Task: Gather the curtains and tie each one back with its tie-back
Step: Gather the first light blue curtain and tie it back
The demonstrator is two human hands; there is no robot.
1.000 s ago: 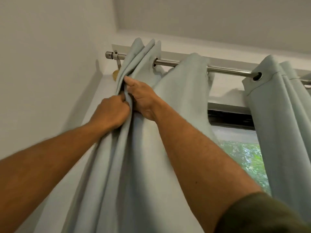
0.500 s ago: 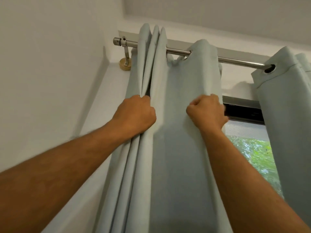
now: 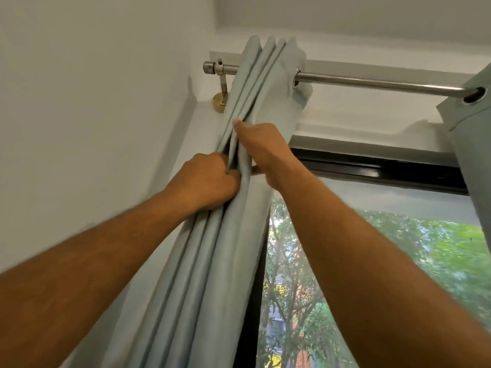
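Metal rod [image 3: 372, 82] runs across top, end cap at left by white wall [image 3: 93, 102]. Bracket [image 3: 221, 85] drops to a round brass-looking base [image 3: 219, 103], possibly wood. Dark window frame [image 3: 385, 168] below. Green trees [image 3: 411, 261] through the glass, blurry.

We lose the left hand's [image 3: 206, 179] fingertips inside the folds of the left curtain [image 3: 212, 261], whose lower length runs off the bottom edge. The right curtain [image 3: 475, 144] is cut by the frame's right edge. Both forearms blur slightly.
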